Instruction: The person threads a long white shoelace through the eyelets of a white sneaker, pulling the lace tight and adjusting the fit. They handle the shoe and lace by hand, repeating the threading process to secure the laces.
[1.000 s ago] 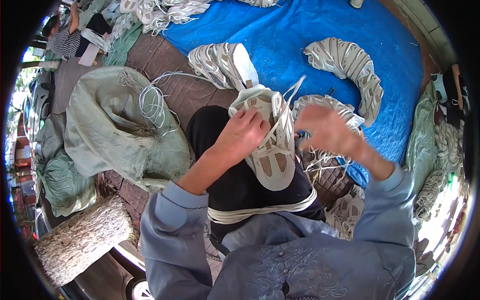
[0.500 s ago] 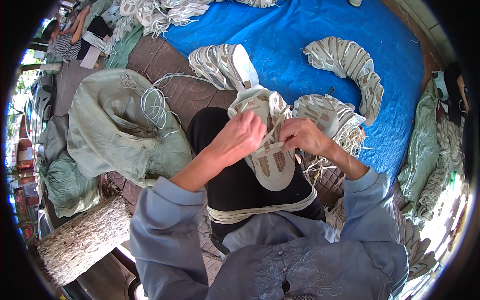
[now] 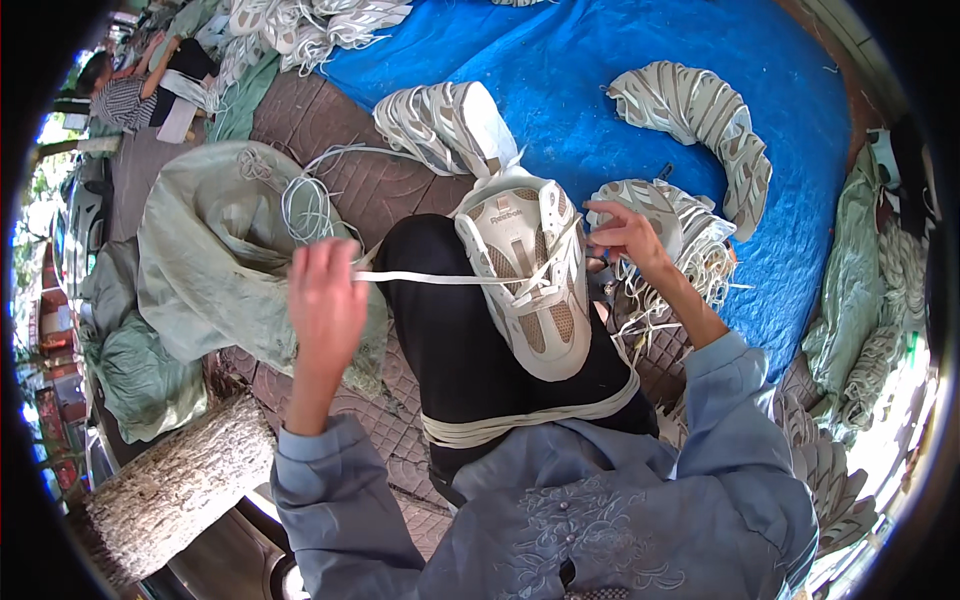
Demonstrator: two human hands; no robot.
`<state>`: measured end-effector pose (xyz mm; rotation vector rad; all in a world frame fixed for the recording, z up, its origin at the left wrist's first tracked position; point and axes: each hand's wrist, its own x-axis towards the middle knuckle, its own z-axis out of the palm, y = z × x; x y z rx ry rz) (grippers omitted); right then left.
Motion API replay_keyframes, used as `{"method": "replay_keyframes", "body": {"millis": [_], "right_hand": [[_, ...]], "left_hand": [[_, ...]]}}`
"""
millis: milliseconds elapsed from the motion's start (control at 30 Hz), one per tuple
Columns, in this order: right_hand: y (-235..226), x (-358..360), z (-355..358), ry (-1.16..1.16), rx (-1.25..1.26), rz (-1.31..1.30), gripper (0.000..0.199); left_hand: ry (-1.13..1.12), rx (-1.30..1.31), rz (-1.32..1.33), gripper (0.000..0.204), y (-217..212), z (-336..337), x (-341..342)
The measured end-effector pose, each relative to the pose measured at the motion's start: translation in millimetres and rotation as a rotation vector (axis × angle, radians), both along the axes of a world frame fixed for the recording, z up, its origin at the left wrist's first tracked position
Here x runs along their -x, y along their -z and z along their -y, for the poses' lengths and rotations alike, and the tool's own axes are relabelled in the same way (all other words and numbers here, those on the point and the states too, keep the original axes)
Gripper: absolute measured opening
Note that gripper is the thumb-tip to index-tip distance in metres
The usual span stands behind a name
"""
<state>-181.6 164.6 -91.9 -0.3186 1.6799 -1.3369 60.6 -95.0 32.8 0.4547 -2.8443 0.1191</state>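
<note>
A beige and white sneaker upper (image 3: 545, 330) lies across my black-covered thigh, its rounded toe pointing toward me. A flat off-white shoelace (image 3: 430, 279) runs taut from its lower eyelets out to the left. My left hand (image 3: 328, 300), slightly blurred, grips the far end of that lace over the green-grey sack. Beside the shoe's right edge is my right hand (image 3: 625, 235), thumb and forefinger apart, with nothing visible between them. Part of the lace crosses the tongue toward the right-side eyelets.
Nested rows of shoe uppers (image 3: 700, 115) rest on a blue tarp (image 3: 570, 110). More uppers and loose laces (image 3: 690, 255) lie at my right. A large sack (image 3: 190, 240) with a lace coil stands left, near a log (image 3: 180, 490). Another person (image 3: 130, 95) sits far left.
My left hand has swung from the shoe out to the left, drawing the lace straight. My right hand has shifted slightly up and right off the laces, its fingers spreading.
</note>
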Motion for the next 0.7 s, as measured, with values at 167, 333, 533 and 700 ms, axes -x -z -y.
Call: {"method": "replay_keyframes", "body": {"millis": [167,333,533,700], "right_hand": [[9.7,-0.6,20.8,-0.143,0.085,-0.553,0.049],[-16.8,-4.8,33.4,-0.152,0.152,-1.148,0.036],[-56.9,-40.0,30.2,-0.336,0.418,-0.854,0.039],[-56.9,-52.8,37.9,-0.426,0.419,-0.818,0.032]], "left_hand": [[0.468,-0.213,0.035,0.04,8.7,-69.5,42.0],[0.634,-0.043,0.172,0.018,35.4,-79.4,58.9],[0.261,-1.001,0.33,0.008,10.9,-63.7,85.9],[-0.042,-1.304,0.867,0.012,-17.8,-34.8,83.2]]}}
